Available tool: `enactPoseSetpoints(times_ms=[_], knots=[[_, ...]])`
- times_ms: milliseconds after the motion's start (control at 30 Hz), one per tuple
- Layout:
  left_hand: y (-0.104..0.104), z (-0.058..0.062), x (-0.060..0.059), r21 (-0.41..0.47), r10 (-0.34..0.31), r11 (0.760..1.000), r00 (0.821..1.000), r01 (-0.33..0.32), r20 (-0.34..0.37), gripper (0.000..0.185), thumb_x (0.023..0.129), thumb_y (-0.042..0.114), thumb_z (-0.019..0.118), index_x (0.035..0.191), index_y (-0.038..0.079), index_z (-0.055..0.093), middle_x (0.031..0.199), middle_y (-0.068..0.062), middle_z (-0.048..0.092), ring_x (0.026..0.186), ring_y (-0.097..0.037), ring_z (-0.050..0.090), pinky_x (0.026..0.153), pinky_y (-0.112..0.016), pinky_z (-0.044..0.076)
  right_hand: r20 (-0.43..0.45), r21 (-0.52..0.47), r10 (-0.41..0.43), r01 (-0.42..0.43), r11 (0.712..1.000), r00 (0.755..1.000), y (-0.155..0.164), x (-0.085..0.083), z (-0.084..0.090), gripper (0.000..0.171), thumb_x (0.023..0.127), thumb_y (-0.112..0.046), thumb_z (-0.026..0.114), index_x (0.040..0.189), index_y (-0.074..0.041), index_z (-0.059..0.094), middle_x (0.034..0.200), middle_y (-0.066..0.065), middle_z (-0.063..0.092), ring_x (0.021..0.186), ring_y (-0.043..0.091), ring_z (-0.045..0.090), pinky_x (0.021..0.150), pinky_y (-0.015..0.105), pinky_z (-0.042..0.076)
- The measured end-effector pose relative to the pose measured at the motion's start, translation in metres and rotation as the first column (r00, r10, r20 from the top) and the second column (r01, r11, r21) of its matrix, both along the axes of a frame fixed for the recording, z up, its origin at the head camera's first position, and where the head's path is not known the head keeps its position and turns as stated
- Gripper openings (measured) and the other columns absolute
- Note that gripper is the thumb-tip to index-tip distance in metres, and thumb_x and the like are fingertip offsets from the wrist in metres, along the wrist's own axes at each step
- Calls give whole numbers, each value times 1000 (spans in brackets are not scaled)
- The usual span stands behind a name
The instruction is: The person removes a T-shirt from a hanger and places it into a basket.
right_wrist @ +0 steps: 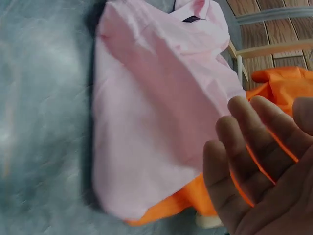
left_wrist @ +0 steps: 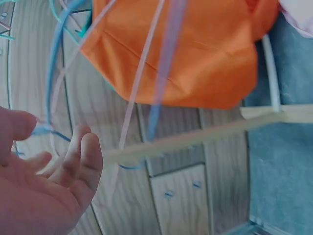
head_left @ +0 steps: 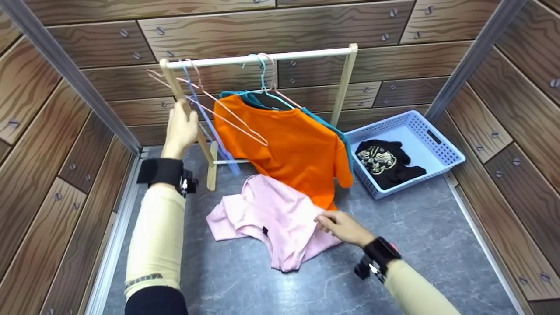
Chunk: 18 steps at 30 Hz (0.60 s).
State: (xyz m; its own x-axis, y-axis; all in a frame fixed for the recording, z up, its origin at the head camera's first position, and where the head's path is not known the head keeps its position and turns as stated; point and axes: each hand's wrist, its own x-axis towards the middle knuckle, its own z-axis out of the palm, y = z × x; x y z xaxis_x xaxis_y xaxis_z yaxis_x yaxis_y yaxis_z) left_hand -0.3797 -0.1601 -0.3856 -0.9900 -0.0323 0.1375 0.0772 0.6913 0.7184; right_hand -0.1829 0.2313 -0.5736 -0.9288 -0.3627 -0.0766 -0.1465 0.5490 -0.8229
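On the left, our left hand [head_left: 181, 129] is raised beside the wooden post of the clothes rack [head_left: 343, 85], its fingers relaxed and apart, holding nothing. In the left wrist view the fingertips [left_wrist: 80, 152] sit just beside the empty hangers [head_left: 205, 109], pink and blue wires hanging from the white rail; we cannot tell whether they touch.

Moving right, the orange shirt [head_left: 288, 144] hangs on a teal hanger [head_left: 262, 81] at the middle of the rail, with a teal garment [head_left: 345, 140] behind it. Below it, the pink shirt [head_left: 271, 214] lies crumpled on the grey floor [head_left: 262, 288], its upper edge just under the orange hem.

Our right hand [head_left: 343, 227] rests at the right edge of the pink shirt, fingertips touching the cloth; the right wrist view shows its fingers [right_wrist: 259, 142] straight and loosely spread, clamped on nothing.

Further right, a blue basket [head_left: 450, 153] stands on the floor near the wall, holding a black shirt [head_left: 387, 164] with a pale print.
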Motion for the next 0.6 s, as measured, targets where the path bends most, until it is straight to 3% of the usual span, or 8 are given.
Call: enactPoseSetpoints(times_ms=[167, 333, 433, 500, 600], knots=[[-22, -45, 24, -84, -43, 995, 999, 45, 31, 40, 99, 13, 38, 133, -8, 43, 130, -33, 48, 127, -45, 45, 108, -53, 34, -164, 140, 21, 2, 990, 986, -29, -26, 2, 30, 94, -21, 61, 120, -5, 65, 110, 14, 68, 91, 23, 65, 80, 35, 53], [-22, -104, 59, -191, -136, 970, 986, 152, 97, 35, 96, 10, 46, 124, -9, 51, 122, -32, 56, 119, -46, 52, 103, -55, 39, -181, 330, 25, 37, 943, 983, -62, -48, -3, 67, 79, -21, 77, 140, -15, 51, 142, 19, 45, 123, 42, 50, 97, 56, 46], [-10, -129, 79, -217, -193, 952, 973, 218, 131, 35, 93, 10, 52, 123, -7, 54, 119, -31, 58, 116, -45, 55, 101, -56, 42, -156, 487, 68, 17, 873, 985, -81, -56, -17, 94, 67, -18, 85, 149, -26, 39, 159, 19, 21, 140, 49, 29, 96, 64, 44], [0, -142, 89, -206, -222, 946, 964, 250, 149, 34, 93, 11, 55, 123, -6, 55, 118, -30, 58, 114, -45, 56, 99, -56, 43, -148, 604, 117, -4, 797, 982, -92, -57, -29, 109, 60, -13, 89, 151, -34, 33, 163, 14, 12, 146, 48, 18, 84, 63, 50], [12, -154, 102, -186, -257, 939, 949, 290, 182, 34, 93, 14, 56, 123, -2, 57, 122, -27, 57, 111, -41, 58, 99, -54, 45, -181, 747, 204, -1, 665, 962, -102, -54, -48, 117, 56, -5, 87, 150, -44, 29, 164, 8, 12, 147, 45, 19, 56, 52, 53]])
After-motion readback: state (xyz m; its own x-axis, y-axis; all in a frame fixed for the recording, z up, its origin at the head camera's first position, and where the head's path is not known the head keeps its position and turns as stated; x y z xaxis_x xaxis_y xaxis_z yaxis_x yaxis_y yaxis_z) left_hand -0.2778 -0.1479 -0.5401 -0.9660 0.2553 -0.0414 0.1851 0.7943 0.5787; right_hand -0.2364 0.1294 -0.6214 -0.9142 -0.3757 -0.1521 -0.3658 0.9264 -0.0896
